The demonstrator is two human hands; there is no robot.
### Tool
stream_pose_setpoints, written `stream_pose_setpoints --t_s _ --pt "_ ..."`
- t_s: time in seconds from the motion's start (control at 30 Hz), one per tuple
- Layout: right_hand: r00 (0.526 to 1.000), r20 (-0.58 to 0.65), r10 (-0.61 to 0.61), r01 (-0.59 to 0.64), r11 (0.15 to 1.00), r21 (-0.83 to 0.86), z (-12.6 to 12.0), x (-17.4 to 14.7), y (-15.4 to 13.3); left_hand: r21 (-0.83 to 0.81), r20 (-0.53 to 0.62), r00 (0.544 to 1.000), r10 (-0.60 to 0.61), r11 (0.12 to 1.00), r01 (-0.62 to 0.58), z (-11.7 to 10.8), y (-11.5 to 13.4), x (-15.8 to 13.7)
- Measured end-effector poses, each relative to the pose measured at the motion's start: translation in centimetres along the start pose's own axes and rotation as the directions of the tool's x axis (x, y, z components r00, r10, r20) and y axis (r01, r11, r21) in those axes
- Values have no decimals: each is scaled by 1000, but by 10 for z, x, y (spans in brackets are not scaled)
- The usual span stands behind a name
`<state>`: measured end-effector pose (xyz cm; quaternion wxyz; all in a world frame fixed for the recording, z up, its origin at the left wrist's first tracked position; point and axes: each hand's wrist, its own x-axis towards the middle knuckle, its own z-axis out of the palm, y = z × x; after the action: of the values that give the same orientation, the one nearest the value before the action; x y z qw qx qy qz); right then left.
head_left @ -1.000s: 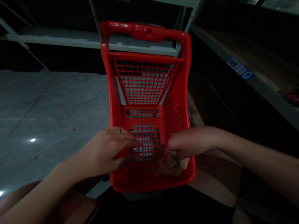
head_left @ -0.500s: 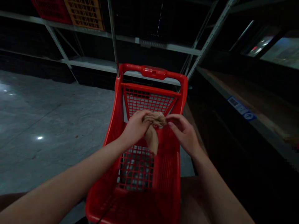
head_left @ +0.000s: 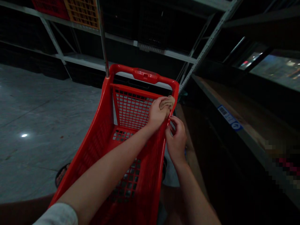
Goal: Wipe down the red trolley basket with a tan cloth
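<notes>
A red plastic shopping cart [head_left: 91, 134] stands before me, its handle at the far end. My left hand [head_left: 158, 114] is closed around a crumpled tan cloth [head_left: 168, 103] and presses it against the cart's right upper edge, close to where the handle joins. Just nearer to me, my right hand [head_left: 177, 137] has its thumb and curled fingers on the same edge, gripping it from outside. Inside the basket lie only the grid floor and the red grid flap [head_left: 133, 107].
Metal shelving [head_left: 82, 61] runs behind the cart, with a yellow crate [head_left: 83, 14] and a red crate [head_left: 51, 7] on it. A metal pole [head_left: 103, 40] rises at the handle's left. On the right is a dark ledge [head_left: 248, 134] bearing a blue label [head_left: 229, 118].
My left hand has carried the cloth from above the basket to the cart's right edge. My right hand has left the cloth and come down onto that edge. The view has shifted slightly right.
</notes>
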<state>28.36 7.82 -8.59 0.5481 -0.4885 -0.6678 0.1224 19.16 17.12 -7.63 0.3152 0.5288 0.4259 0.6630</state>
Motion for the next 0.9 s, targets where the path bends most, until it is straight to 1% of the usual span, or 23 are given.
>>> stream_pose_setpoints --t_s 0.03,0.07,0.1,0.13,0.17,0.2,0.23,0.3,0.37,0.43,0.5,0.53,0.6,0.63,0.67,0.7,0.73,0.77,0.8,0.83,0.87,0.9 --pt "1000 -7 13 -13 1000 16 0 0 0 -24 -30 997 76 997 -77 3 -3 7" --pt "1000 -14 22 -21 999 27 1 0 1 -22 -51 993 102 994 -103 5 -9 9" --pt "1000 -17 23 -23 999 30 2 0 3 -4 -59 995 85 996 -85 4 -18 5" --pt "1000 -20 19 -19 999 26 2 0 4 30 -53 998 28 999 -27 2 -31 -4" --pt "1000 -23 13 -12 1000 19 2 1 5 68 -47 997 -56 996 60 -3 -45 -19" --pt "1000 -26 7 -6 1000 11 3 1 6 124 -4 988 -152 981 151 -10 -60 -37" --pt "999 -32 2 -1 1000 5 3 2 7 188 43 968 -248 953 236 -18 -74 -56" --pt "999 -37 -1 1 1000 -1 3 2 7 223 82 938 -337 923 313 -35 -96 -92" --pt "999 -34 -4 4 1000 9 2 1 6 234 93 917 -388 904 359 -46 -108 -112" --pt "1000 -26 -12 13 999 31 1 1 5 233 95 905 -415 893 385 -44 -106 -109" --pt "999 -30 -23 25 998 52 1 1 5 215 88 909 -408 899 383 -32 -92 -88" --pt "999 -33 -26 28 998 62 1 1 5 198 77 920 -385 910 364 -24 -81 -73" --pt "999 -40 -21 24 997 74 2 1 6 162 48 952 -303 943 292 -9 -58 -46" --pt "999 -40 -16 19 997 78 2 1 7 141 38 975 -221 967 214 -3 -47 -36" --pt "999 -42 -9 12 997 81 3 1 7 118 28 993 -111 987 107 0 -39 -30" --pt "999 -45 -2 6 996 87 3 1 7 104 24 999 -36 994 33 0 -33 -30" --pt "999 -47 4 0 996 94 4 1 7 102 26 1000 2 995 -5 -2 -30 -36" --pt "999 -49 8 -3 995 102 4 1 8 118 40 999 -16 993 12 -7 -31 -46" --pt "999 -52 10 -4 994 110 4 1 8 148 65 994 -86 986 76 -15 -35 -60" --pt "998 -56 9 -2 993 116 5 1 8 192 86 978 -188 967 169 -23 -41 -76" --pt "998 -58 5 2 993 117 5 1 9 244 124 946 -300 933 264 -32 -48 -93" --pt "998 -58 -1 8 994 113 5 1 9 264 141 924 -355 913 311 -41 -55 -109"
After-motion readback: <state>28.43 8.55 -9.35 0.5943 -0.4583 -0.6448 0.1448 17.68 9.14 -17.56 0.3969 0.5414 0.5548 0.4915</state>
